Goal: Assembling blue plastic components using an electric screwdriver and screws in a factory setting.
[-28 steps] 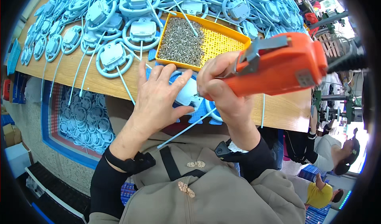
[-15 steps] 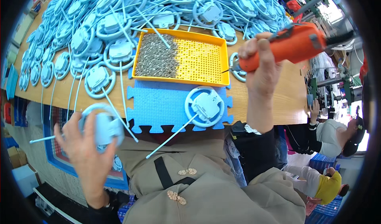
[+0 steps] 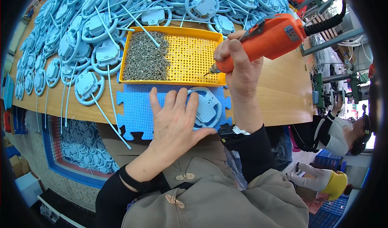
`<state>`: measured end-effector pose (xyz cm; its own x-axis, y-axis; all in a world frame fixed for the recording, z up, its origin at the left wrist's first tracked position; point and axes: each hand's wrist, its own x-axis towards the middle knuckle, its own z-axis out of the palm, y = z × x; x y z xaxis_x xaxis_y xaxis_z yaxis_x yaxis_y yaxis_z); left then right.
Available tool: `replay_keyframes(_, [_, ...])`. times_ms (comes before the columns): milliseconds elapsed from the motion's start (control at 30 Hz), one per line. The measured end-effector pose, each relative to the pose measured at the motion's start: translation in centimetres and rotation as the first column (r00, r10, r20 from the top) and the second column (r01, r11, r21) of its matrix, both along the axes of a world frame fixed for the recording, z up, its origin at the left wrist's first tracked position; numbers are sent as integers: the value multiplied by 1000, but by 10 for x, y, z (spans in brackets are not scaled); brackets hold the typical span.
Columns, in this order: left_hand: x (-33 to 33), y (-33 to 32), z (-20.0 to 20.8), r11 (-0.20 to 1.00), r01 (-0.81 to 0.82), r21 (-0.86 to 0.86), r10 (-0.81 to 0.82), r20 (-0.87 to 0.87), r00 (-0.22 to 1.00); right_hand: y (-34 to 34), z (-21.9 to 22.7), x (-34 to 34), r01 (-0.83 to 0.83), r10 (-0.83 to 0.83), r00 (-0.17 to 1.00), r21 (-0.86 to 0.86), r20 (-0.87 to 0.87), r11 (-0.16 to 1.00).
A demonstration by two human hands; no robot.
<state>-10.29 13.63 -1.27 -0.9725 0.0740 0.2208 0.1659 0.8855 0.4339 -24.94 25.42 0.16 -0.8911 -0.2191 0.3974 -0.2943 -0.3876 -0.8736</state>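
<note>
The right hand is closed firmly around an orange electric screwdriver, with the fingers and the thumb wrapped on its front part. The bit of the screwdriver points down to the left, above the near right corner of a yellow tray; I cannot tell whether it touches the tray. The left side of this tray is filled with small metal screws.

The left hand is open, palm down, with its fingers slightly spread and the thumb stretched to the right. It lies over a blue foam mat, at the left edge of a light blue ring-shaped part. The index finger and the thumb are around this edge, but how firmly they press cannot be seen. The part rests on the right side of the mat, just in front of the tray, on the wooden table.
</note>
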Motion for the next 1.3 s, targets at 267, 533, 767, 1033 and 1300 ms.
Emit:
replay_keyframes(267, [15,-24,2,994,-111,14,111,4,994,-2,3,-1,-14,15,1000,53,-16,998])
replay_keyframes(533, [123,-127,44,838,-445,-317,471,5,882,-11,-5,-2,-9,6,999,-69,-42,998])
replay_keyframes(767, [43,-174,-15,780,-576,-246,521,-254,815,7,36,9,-87,74,979,-59,-191,994])
replay_keyframes(1033, [39,-217,-25,768,-573,-287,540,-190,820,-8,48,28,-215,192,972,-187,-134,958])
replay_keyframes(1300, [72,-138,9,955,-234,-185,191,-223,956,-46,46,60,-345,331,934,-101,-132,933])
